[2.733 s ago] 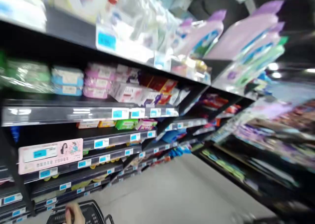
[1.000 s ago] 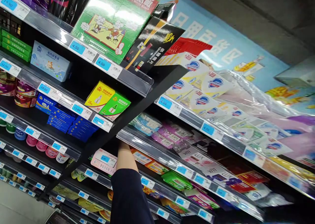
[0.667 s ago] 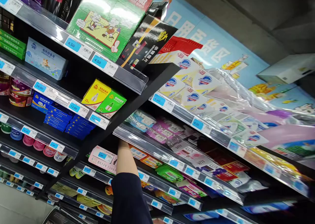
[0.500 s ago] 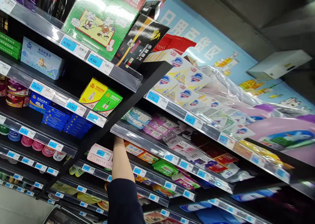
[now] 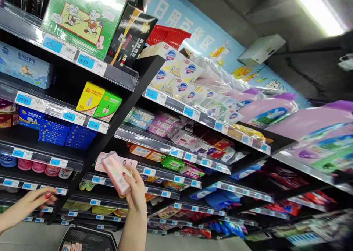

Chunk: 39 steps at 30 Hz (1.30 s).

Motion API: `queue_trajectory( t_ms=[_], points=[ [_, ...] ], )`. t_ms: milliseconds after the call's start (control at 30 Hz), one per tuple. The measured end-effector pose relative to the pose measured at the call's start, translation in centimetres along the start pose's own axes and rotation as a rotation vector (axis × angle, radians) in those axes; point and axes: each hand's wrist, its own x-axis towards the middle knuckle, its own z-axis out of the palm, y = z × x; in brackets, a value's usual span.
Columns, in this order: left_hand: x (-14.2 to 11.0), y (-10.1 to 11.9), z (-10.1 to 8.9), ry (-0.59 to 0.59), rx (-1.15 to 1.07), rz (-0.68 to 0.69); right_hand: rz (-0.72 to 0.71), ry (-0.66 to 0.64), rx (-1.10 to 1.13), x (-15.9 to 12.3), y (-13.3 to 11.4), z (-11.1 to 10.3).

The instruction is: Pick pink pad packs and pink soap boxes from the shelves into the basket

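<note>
My right hand (image 5: 135, 192) is raised in front of the shelves and closed on a small pink box (image 5: 116, 172), held tilted with its long side up to the left. My left hand (image 5: 38, 198) comes in from the left edge at shelf height, fingers loosely stretched out and holding nothing, close to the price-tag rail of a low shelf. A black shopping basket (image 5: 88, 238) sits below both hands at the bottom edge.
Black store shelves run from left to right. They hold green mouse-glue boards (image 5: 82, 19), yellow and green boxes (image 5: 99, 102), blue boxes (image 5: 64, 135), soap packs (image 5: 176, 83) and purple bags (image 5: 264, 113). Grey floor shows at the bottom.
My right hand has come out from under the shelf with the pink box in it. My left hand has come into view. The view has swung to the right.
</note>
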Motion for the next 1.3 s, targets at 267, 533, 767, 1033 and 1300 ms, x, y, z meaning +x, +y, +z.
queue_trajectory(
  t_ms=[267,533,767,1033,1300],
  points=[
    [1.8,8.6,8.4,-0.18,-0.263,0.114,-0.001,-0.353,-0.052,-8.0,-3.2,4.2],
    [-0.2,6.4,7.3,-0.042,-0.4,0.113,0.019,-0.152,-0.038,-11.4,-0.6,4.0],
    [-0.3,6.2,6.0,-0.072,-0.523,0.178,-0.057,0.033,-0.128,-13.8,0.0,5.9],
    [0.9,4.6,6.6,-0.106,-0.812,0.108,-0.289,0.208,-0.299,-15.9,-1.6,8.9],
    [2.6,2.8,6.8,0.058,-0.992,0.002,-0.335,0.298,-0.409,-16.8,-1.0,10.8]
  ],
)
